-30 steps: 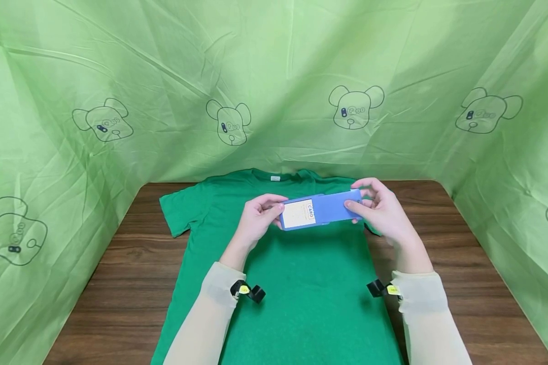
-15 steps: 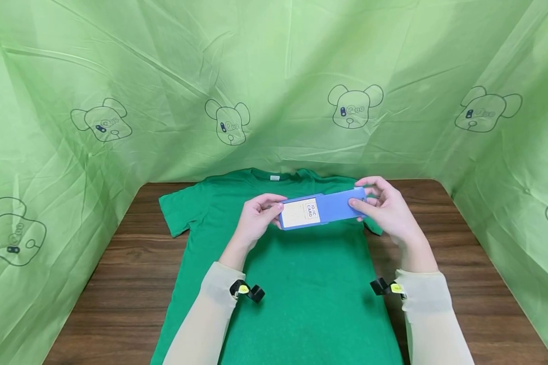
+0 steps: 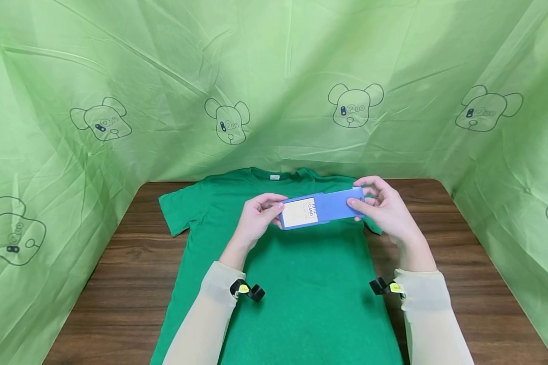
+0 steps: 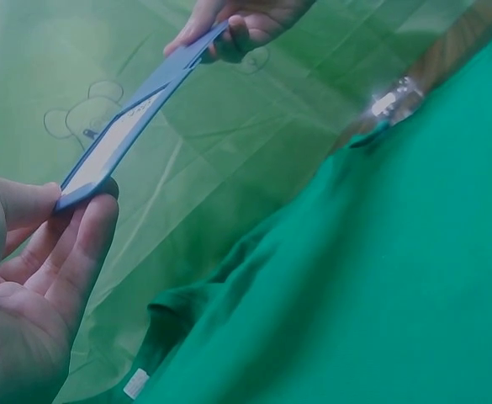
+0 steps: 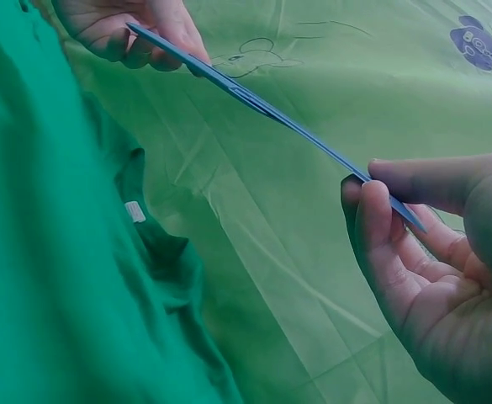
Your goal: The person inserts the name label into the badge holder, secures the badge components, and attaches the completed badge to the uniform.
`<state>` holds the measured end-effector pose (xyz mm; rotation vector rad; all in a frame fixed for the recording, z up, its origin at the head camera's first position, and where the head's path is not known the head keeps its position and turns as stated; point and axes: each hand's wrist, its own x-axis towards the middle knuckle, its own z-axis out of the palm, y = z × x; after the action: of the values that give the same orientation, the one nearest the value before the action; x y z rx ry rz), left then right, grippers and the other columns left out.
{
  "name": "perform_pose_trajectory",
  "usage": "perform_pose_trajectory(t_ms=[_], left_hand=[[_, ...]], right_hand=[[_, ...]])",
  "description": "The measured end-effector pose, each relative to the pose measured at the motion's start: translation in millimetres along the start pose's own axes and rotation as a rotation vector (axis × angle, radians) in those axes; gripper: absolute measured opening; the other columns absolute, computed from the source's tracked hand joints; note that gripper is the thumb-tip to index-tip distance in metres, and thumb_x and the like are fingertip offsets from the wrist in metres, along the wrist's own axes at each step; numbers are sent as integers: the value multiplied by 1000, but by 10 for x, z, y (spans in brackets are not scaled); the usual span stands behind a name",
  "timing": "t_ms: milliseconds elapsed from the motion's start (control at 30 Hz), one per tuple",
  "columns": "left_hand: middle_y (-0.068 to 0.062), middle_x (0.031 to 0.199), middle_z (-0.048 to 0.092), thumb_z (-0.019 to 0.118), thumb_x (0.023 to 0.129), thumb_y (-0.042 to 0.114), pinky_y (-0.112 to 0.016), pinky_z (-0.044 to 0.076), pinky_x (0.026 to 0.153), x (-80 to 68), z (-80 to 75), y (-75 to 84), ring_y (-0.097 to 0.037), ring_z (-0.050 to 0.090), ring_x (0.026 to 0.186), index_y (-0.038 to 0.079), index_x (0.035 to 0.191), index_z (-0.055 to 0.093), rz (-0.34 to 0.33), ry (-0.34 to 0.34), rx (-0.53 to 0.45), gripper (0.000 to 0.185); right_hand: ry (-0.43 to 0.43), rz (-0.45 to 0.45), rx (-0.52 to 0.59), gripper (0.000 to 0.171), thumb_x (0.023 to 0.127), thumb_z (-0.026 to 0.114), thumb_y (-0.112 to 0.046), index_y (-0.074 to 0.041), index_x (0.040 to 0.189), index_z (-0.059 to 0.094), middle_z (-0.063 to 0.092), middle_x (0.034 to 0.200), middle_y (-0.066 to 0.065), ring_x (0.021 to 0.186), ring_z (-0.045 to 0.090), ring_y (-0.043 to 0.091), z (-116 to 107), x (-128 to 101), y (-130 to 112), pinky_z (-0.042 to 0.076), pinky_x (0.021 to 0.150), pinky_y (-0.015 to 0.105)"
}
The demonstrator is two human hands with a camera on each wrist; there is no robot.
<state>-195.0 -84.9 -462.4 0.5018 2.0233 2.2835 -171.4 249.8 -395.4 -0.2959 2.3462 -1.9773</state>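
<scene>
A blue two-part card holder (image 3: 334, 205) is held up over the upper part of a green T-shirt (image 3: 301, 284), its right end slightly higher in the head view. At its left end, my left hand (image 3: 254, 219) pinches the frame between thumb and fingers. A white insert (image 3: 298, 213) printed "CARD" shows there, its upper print line partly covered by the blue cover. My right hand (image 3: 387, 210) pinches the right end of that cover, which sticks out past the frame. Seen edge-on in the right wrist view, the holder (image 5: 271, 109) is thin, its two layers overlapping mid-length.
The T-shirt lies spread on a dark wood table (image 3: 132, 258), collar (image 3: 275, 177) toward the back. Light green fabric walls (image 3: 274, 61) with bear-head outlines stand behind and on both sides.
My right hand drew the cover a little rightward, baring more of the insert, then slid it slightly back left over the print. My left hand stays in place.
</scene>
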Motion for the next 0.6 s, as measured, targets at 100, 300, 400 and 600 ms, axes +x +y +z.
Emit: perform_pose_trajectory(t_ms=[100, 300, 400, 600], left_hand=[[-21, 106, 79, 69, 106, 1, -29, 65, 65, 7, 4, -5, -21, 76, 80, -8, 126, 74, 4, -6, -5, 22], [-20, 105, 79, 69, 106, 1, -29, 65, 65, 1, 20, 10, -20, 75, 79, -8, 126, 74, 8, -13, -8, 22], [-21, 106, 79, 69, 106, 1, -29, 65, 66, -1, 28, 20, -20, 75, 79, -8, 127, 74, 7, -11, -5, 23], [-20, 107, 79, 70, 106, 1, -28, 64, 66, -4, 32, 29, -20, 75, 80, -9, 127, 74, 2, -13, -19, 23]], right_hand=[[-6, 0, 4, 36, 104, 77, -11, -12, 135, 60, 67, 111, 11, 87, 74, 18, 30, 13, 10, 66, 69, 31], [-25, -4, 12, 36, 103, 79, -11, -11, 134, 59, 66, 113, 14, 86, 74, 20, 108, 40, 34, 67, 70, 35], [-33, -2, 9, 36, 104, 78, -12, -12, 134, 59, 65, 114, 14, 88, 74, 21, 136, 49, 43, 67, 71, 35], [-36, 12, 14, 37, 104, 78, -13, -11, 135, 58, 65, 117, 15, 89, 74, 21, 181, 49, 51, 67, 72, 33]])
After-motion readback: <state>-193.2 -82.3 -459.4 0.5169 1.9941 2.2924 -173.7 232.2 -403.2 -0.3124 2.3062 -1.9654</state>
